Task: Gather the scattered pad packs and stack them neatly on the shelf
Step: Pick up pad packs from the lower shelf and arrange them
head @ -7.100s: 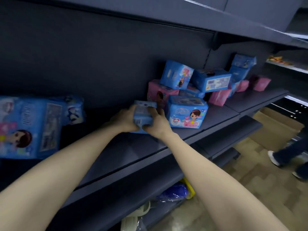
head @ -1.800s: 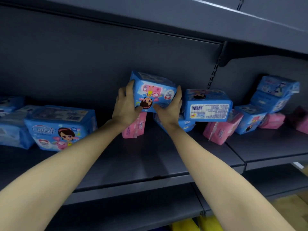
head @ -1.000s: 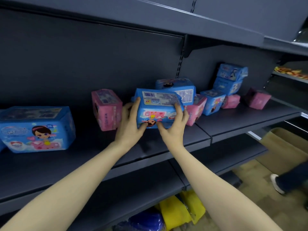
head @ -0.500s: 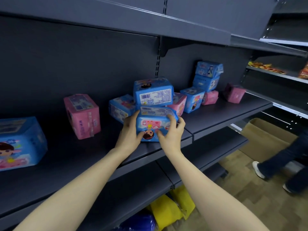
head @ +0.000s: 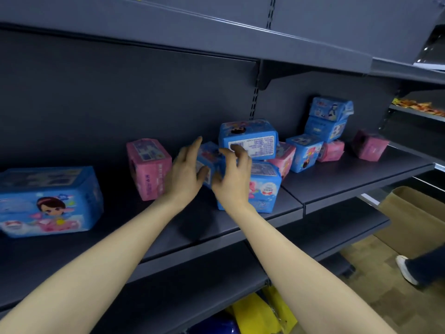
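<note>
Shelf (head: 204,225) holds blue pack (head: 265,186); left hand (head: 185,174), right hand (head: 234,179) have released it.

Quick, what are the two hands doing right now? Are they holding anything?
Left hand: open, fingers spread, holding nothing.
Right hand: open, fingers loosely bent, holding nothing.

Seven blue pad packs (head: 248,138) in view, six clustered toward two o'clock, one at nine; four pink pad packs (head: 148,168).
</note>
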`<state>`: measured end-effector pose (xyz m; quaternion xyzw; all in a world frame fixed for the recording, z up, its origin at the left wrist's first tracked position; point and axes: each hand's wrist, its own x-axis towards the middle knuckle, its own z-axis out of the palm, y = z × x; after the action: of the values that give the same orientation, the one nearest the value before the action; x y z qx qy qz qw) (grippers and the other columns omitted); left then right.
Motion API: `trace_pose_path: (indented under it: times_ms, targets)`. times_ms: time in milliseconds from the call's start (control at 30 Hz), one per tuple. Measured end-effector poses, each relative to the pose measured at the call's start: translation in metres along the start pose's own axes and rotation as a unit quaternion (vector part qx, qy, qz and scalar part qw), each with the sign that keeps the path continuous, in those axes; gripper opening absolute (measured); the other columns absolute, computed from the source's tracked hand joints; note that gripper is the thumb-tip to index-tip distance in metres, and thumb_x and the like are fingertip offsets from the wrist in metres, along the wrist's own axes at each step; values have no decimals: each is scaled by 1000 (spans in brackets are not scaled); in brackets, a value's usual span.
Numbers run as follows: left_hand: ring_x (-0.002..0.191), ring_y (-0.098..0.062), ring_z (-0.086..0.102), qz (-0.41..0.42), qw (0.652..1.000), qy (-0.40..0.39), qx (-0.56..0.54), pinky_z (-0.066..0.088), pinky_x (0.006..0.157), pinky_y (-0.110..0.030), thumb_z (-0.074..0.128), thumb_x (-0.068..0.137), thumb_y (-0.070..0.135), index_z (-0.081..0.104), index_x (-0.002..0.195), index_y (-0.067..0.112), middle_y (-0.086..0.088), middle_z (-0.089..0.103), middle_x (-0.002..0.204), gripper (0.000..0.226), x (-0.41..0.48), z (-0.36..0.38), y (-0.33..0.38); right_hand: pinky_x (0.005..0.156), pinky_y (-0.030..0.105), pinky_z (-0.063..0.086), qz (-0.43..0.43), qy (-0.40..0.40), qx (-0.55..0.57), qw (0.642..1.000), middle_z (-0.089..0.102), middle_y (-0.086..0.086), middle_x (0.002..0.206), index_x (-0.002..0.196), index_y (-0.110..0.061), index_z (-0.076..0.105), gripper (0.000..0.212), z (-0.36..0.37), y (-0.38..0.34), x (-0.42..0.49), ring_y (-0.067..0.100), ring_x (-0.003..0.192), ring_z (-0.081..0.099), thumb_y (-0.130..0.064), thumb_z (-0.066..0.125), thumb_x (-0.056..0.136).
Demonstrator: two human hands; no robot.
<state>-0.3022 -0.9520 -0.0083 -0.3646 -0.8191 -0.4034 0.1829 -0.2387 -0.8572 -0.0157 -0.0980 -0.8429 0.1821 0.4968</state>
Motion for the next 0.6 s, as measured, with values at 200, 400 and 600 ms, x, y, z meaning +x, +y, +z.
trace_pose_path:
  times_ms: [200, 400, 600]
  targets:
    - [125, -32, 44, -33, 996, 53, 61, 45, 89, -44, 62, 86, 11, 30, 145, 13, -15, 44, 138, 67, -1, -36, -37, 78, 46, 51, -3, -77, 36, 996, 57, 23, 109, 111, -16, 45, 45, 42, -33, 4, 43, 92, 56, -18, 43, 66]
    - [125, -35, 38, -116, 988, 33, 96, 36, 98, -42, 60, 86, 12, 26, 146, 14, -18, 40, 138, 69, -2, -57, -69, 96, 52, 38, 28, -207, 27, 978, 45, 22, 130, 125, -4, 54, 51, 78, -58, 6, 42, 114, 42, -10, 63, 75]
    - [125, -34, 44, -192, 981, -2, 7, 36, 101, -34, 46, 90, 7, 13, 148, 8, -20, 42, 139, 67, -4, -60, -89, 111, 48, 24, 60, -292, 9, 955, 22, 16, 145, 141, -17, 35, 65, 103, -71, 11, 38, 130, 27, -31, 63, 84]
